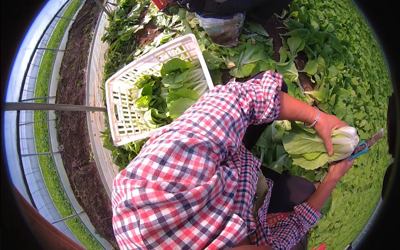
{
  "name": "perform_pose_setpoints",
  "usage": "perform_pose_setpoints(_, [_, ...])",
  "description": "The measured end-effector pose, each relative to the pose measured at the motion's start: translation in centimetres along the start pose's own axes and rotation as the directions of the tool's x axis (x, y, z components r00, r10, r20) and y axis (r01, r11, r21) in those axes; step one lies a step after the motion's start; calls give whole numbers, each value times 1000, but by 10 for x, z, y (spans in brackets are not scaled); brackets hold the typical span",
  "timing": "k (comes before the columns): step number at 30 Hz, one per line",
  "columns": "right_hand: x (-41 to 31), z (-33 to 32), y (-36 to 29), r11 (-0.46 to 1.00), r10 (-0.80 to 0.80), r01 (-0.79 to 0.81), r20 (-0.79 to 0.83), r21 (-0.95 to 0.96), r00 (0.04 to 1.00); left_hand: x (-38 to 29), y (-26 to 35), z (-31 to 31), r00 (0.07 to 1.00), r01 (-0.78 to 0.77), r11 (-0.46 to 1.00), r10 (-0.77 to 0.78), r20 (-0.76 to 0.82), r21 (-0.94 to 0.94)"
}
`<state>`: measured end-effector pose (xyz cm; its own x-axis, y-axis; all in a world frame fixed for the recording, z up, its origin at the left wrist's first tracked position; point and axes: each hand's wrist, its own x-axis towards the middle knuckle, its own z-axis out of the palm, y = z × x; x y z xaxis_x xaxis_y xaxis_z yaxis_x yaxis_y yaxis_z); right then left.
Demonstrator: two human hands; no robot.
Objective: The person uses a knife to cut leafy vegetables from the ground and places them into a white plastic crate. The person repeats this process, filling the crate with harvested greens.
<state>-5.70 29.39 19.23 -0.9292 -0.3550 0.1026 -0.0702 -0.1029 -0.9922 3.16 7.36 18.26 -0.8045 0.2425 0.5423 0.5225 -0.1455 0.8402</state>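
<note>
A head of leafy Chinese cabbage (307, 147) lies across my hands, its white stalk base turned right and its green leaves left. My left hand (329, 132), with a silver bracelet at the wrist, grips it from above near the stalks. Under the base, my right hand (340, 168) holds a knife (375, 138) with a light blue part near the handle. The stained blade points up and right, beyond the cabbage base. My right fingers are partly hidden behind the cabbage.
A white slatted plastic crate (125, 137) holding cut green heads stands tilted behind my left arm. Leafy plants (331, 40) grow densely on the right. Loose leaves (250, 59) cover the soil. A plastic-wrapped bundle (222, 28) sits below dark clothing. A metal bar (56, 107) crosses the left.
</note>
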Motion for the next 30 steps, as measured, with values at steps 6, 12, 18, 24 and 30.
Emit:
perform_pose_setpoints(6, [-5, 4, 7, 998, -48, 49, 18, -39, 999, -15, -1, 7, 998, -16, 999, 19, -63, 50])
perform_pose_setpoints(12, [-21, 22, 1, 959, 94, -77, -49, 271, 994, -33, 8, 10, 982, 17, 999, -11, -187, 28])
perform_pose_setpoints(18, [-13, -5, -6, 963, -73, 61, 34, 262, 997, -76, 97, -37, 933, -131, 985, 160, -322, 109])
perform_pose_setpoints(24, [-7, -42, -9, 913, -84, 97, -49, 396, 995, -208, 243, -135, 884, 78, 852, 181, -431, 518])
perform_pose_setpoints(30, [-10, -31, -7, 965, -9, 42, -127, 261, 992, -350, 283, -144, 740, 635, -151, -161, -653, 758])
